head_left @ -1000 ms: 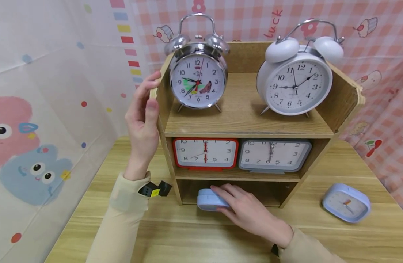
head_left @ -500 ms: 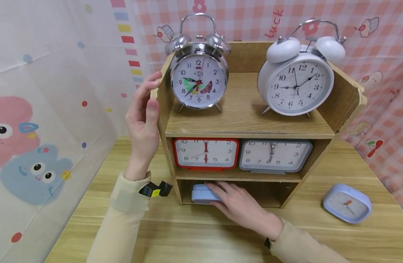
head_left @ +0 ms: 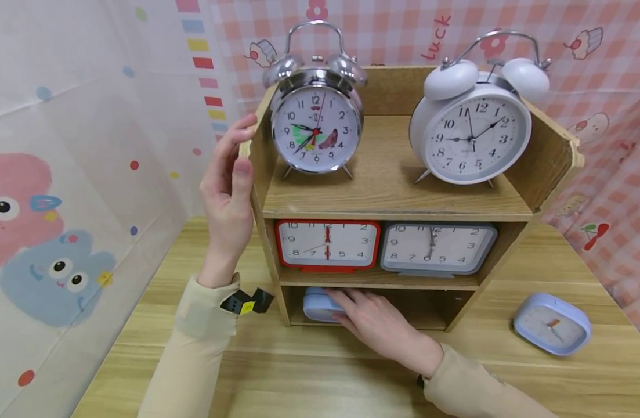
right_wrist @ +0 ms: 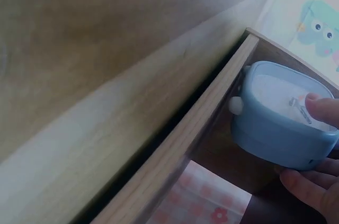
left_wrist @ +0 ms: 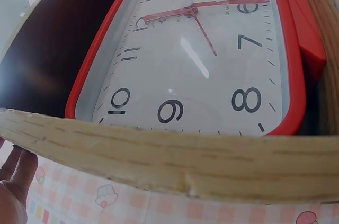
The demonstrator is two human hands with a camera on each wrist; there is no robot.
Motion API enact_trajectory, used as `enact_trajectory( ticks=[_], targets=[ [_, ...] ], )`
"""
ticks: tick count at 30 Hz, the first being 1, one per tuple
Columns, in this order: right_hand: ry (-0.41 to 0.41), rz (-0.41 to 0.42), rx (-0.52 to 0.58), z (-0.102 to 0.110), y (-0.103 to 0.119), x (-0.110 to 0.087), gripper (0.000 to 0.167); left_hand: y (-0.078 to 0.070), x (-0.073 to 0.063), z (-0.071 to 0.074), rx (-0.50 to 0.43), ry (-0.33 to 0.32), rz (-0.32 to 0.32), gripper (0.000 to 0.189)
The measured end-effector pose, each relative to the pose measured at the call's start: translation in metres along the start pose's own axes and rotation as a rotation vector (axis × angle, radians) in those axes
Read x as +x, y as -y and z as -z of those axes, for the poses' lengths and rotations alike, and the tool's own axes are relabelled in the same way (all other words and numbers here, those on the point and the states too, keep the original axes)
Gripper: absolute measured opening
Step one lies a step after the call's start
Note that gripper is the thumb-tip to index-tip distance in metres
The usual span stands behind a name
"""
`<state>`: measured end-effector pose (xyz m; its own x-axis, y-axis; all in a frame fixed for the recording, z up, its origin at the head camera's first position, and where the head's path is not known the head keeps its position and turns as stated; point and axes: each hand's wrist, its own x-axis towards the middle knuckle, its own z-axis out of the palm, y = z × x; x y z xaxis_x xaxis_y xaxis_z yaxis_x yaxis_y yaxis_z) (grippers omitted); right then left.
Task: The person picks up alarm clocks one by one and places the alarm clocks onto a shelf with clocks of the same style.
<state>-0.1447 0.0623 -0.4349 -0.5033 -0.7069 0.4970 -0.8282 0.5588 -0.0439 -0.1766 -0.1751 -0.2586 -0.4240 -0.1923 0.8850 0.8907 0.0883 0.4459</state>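
Observation:
My left hand (head_left: 227, 197) holds the left side panel of a wooden shelf unit (head_left: 393, 200), thumb at the front edge. Down in the lowest compartment, my right hand (head_left: 379, 325) grips a small light-blue alarm clock (head_left: 317, 307) near the left wall. The right wrist view shows that blue clock (right_wrist: 280, 134) with the thumb over its face, fingers under its body and white feet on its bottom. Part of it is hidden behind the hand. A red-framed clock (left_wrist: 180, 65) fills most of the left wrist view, behind the panel's edge.
On the top board stand a silver twin-bell clock (head_left: 317, 145) and a white twin-bell clock (head_left: 473, 151). The middle compartment has the red-framed clock (head_left: 346, 244) beside a grey-framed clock (head_left: 455, 247). Another light-blue clock (head_left: 552, 325) lies on the wooden table (head_left: 309, 377) at right.
The right hand has moved left and farther back, carrying the blue alarm clock from the lowest compartment's front deeper inside. The left hand has stayed on the panel.

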Motion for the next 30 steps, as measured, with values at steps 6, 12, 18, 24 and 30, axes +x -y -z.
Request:
enact_trajectory(
  ticks=[6,12,18,24,30],
  targets=[
    [0.001,0.036,-0.115,0.0,-0.001,0.0,0.051,0.0,0.0,0.0,-0.004,-0.002,0.0,0.076],
    [-0.006,0.059,-0.231,-0.001,0.001,-0.001,0.049,-0.001,-0.001,0.0,0.0,-0.001,0.003,0.076],
    [-0.037,0.045,-0.304,-0.003,0.006,-0.003,0.047,-0.002,-0.001,0.0,0.009,0.003,0.006,0.076],
    [0.005,0.05,-0.352,-0.001,0.011,-0.003,0.055,-0.001,-0.001,0.0,0.014,0.002,0.005,0.077],
    [0.061,0.028,-0.339,0.001,0.012,0.002,0.06,-0.001,0.0,0.0,0.01,-0.001,0.006,0.077]
  ],
)
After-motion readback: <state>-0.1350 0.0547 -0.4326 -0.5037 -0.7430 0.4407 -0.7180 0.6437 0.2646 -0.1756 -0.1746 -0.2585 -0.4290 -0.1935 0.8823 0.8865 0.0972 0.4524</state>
